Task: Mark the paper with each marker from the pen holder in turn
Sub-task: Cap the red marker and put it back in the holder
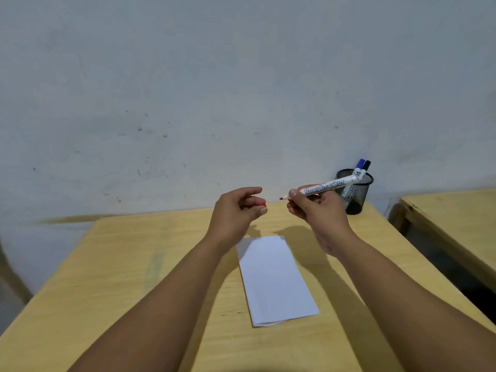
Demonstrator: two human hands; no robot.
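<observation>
My right hand (314,210) grips a white board marker (326,187) with a red tip, uncapped, tip pointing left, held above the table. My left hand (237,208) is curled just left of the tip, with a red cap (263,204) barely showing between its fingers. A folded white sheet of paper (273,280) lies flat on the yellow wooden table (134,264), below both hands; I see no marks on it. A black mesh pen holder (355,193) stands at the table's back right corner with a blue-capped marker (360,164) and a black-capped marker (366,165) in it.
A grey, scuffed wall rises right behind the table. A second wooden table (456,216) stands to the right across a dark gap. The edge of a chair or frame (10,275) shows at far left.
</observation>
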